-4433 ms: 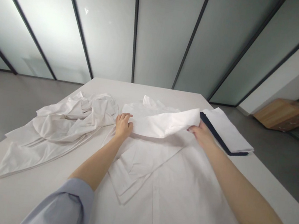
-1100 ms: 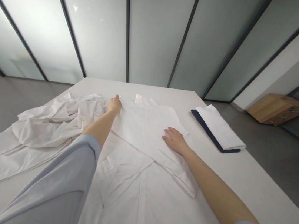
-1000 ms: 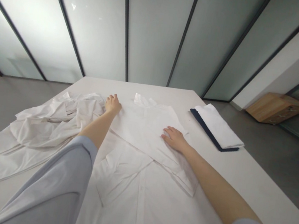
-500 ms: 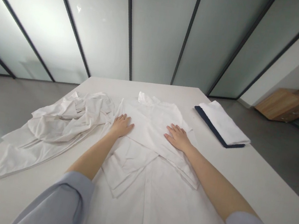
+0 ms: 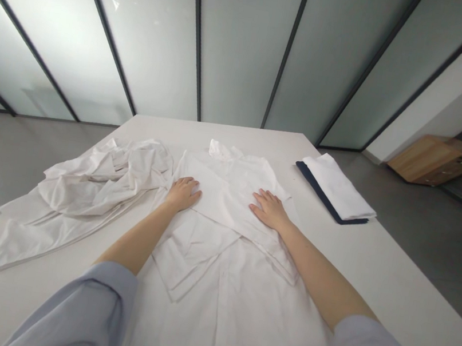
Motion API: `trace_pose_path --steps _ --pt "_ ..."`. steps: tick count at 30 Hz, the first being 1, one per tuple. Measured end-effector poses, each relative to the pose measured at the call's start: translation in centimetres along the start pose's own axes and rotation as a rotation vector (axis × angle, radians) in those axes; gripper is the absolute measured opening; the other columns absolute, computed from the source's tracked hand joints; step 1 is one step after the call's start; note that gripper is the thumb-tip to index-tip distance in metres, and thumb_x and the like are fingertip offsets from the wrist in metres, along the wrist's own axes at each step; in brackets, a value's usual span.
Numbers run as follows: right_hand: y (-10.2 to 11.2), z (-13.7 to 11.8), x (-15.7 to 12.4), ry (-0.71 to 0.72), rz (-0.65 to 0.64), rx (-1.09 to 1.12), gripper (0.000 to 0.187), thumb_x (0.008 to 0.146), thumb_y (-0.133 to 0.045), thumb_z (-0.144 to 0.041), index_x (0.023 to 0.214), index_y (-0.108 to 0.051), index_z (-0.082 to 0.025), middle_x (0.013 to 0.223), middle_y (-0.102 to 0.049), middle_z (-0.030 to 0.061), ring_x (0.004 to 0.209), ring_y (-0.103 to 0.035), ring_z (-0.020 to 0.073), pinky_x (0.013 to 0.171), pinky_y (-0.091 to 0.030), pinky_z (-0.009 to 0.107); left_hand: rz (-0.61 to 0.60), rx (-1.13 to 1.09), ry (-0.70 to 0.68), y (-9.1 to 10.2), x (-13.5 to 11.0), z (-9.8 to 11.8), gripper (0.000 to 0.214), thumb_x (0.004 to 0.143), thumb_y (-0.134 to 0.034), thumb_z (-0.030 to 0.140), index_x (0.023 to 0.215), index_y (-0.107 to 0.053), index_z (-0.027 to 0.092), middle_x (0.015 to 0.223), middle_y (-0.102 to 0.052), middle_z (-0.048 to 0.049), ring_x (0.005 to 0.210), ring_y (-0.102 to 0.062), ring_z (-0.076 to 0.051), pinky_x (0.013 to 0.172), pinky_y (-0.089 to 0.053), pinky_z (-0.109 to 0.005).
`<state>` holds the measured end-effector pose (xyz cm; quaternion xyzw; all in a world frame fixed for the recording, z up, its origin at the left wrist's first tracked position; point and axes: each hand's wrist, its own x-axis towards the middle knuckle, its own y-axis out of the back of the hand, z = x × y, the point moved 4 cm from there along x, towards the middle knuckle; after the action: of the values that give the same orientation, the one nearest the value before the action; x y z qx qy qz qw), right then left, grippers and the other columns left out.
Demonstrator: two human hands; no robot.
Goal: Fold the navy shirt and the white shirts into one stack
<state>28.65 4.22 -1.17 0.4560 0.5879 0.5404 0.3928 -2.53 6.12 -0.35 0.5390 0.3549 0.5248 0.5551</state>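
Observation:
A white shirt (image 5: 224, 218) lies spread on the table, its collar at the far end and its hem close to the near edge. Its sleeves are folded across the body. My left hand (image 5: 183, 193) rests flat on the shirt's upper left side, fingers apart. On the upper right side, my right hand (image 5: 269, 209) also lies flat with spread fingers. Neither hand grips the cloth. Just left of the shirt is a crumpled heap of white cloth (image 5: 99, 182), with one long strip reaching toward the near left.
The white table (image 5: 391, 289) has its near edge under the shirt's hem. At the right lie a folded white cloth (image 5: 337, 186) and a dark navy folded cloth (image 5: 319, 192) beneath it. A wooden cabinet (image 5: 436, 160) stands on the floor beyond, and frosted glass panels (image 5: 241, 47) line the back.
The view has shifted slightly, so everything appears a little further left and the table's near edge shows more. Both hands stay flat on the shirt in about the same places.

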Motion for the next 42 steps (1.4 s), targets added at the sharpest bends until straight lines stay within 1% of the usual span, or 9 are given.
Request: trace_pose_path --steps 6,12,24,29,32,35,38,40,42 --pt "0.1 0.0 -0.1 0.006 -0.017 0.003 0.057 0.095 -0.039 -0.052 0.142 -0.046 -0.020 0.153 -0.033 0.0106 0.141 -0.028 0.0307 0.114 -0.026 0.047 -0.014 0.003 -0.003 0.0 -0.1 -0.1 0.047 0.090 -0.046 0.042 0.130 -0.055 0.020 0.139 -0.051 -0.0108 0.127 -0.046 -0.028 0.107 -0.037 -0.040" --pt "-0.1 0.3 0.2 0.015 -0.006 0.006 0.056 0.095 -0.039 -0.053 0.142 -0.046 -0.023 0.153 -0.034 0.0091 0.141 -0.029 0.0296 0.113 -0.027 0.047 -0.017 0.009 -0.006 0.0 -0.1 0.0 0.047 0.090 -0.046 0.042 0.131 -0.054 0.021 0.140 -0.050 -0.0100 0.129 -0.045 -0.027 0.107 -0.037 -0.039" --pt "0.1 0.1 -0.2 0.024 0.029 -0.004 0.056 0.096 -0.040 -0.049 0.141 -0.047 -0.018 0.152 -0.035 0.0110 0.141 -0.030 0.0268 0.115 -0.026 0.042 -0.029 0.016 -0.015 0.3 -0.6 0.3 0.047 0.091 -0.045 0.041 0.132 -0.053 0.021 0.143 -0.048 -0.0106 0.129 -0.045 -0.027 0.108 -0.036 -0.039" --pt "0.2 -0.7 -0.8 0.024 0.035 -0.024 0.054 0.094 -0.043 -0.049 0.139 -0.049 -0.020 0.149 -0.041 0.0101 0.137 -0.036 0.0277 0.112 -0.031 0.042 -0.047 0.101 -0.038 0.6 -1.4 0.4 0.050 0.092 -0.041 0.046 0.133 -0.050 0.020 0.147 -0.043 -0.0119 0.130 -0.043 -0.030 0.104 -0.039 -0.043" --pt "0.6 -1.3 -1.5 0.072 0.061 -0.050 0.054 0.092 -0.045 -0.050 0.135 -0.054 -0.018 0.144 -0.046 0.0119 0.132 -0.043 0.0275 0.109 -0.034 0.041 -0.083 0.156 -0.051 1.3 -1.6 0.4 0.055 0.090 -0.041 0.053 0.132 -0.050 0.019 0.137 -0.052 -0.0141 0.124 -0.048 -0.032 0.096 -0.044 -0.044" --pt "1.7 -1.6 -1.4 0.123 0.050 -0.093 0.054 0.090 -0.044 -0.056 0.125 -0.061 -0.018 0.133 -0.057 0.0133 0.121 -0.053 0.0287 0.103 -0.038 0.041 -0.160 0.192 -0.034 2.3 -0.6 0.6 0.055 0.090 -0.038 0.059 0.125 -0.054 0.020 0.123 -0.061 -0.0138 0.116 -0.055 -0.030 0.092 -0.045 -0.041" --pt "3.3 -1.7 0.6 0.094 -0.033 -0.134 0.055 0.091 -0.038 -0.061 0.114 -0.067 -0.020 0.113 -0.068 0.0119 0.107 -0.062 0.0289 0.094 -0.044 0.041 -0.225 0.214 0.012 3.2 1.5 0.9 0.049 0.091 -0.038 0.056 0.115 -0.061 0.020 0.113 -0.066 -0.0143 0.108 -0.061 -0.030 0.091 -0.045 -0.041" --pt "4.1 -1.9 2.6 0.046 -0.061 -0.146 0.051 0.091 -0.040 -0.057 0.116 -0.066 -0.022 0.109 -0.070 0.0105 0.103 -0.064 0.0278 0.090 -0.047 0.039 -0.205 0.204 0.025 3.4 3.0 1.4 0.044 0.090 -0.042 0.051 0.114 -0.061 0.019 0.112 -0.066 -0.0156 0.109 -0.060 -0.032 0.091 -0.045 -0.043" --pt "4.3 -2.5 4.5 0.034 -0.021 -0.144 0.046 0.091 -0.043 -0.050 0.123 -0.063 -0.022 0.118 -0.067 0.0099 0.109 -0.061 0.0271 0.092 -0.046 0.037 -0.119 0.168 -0.001 2.9 4.2 2.1 0.044 0.090 -0.044 0.047 0.120 -0.058 0.019 0.121 -0.062 -0.0158 0.117 -0.055 -0.033 0.095 -0.042 -0.045"
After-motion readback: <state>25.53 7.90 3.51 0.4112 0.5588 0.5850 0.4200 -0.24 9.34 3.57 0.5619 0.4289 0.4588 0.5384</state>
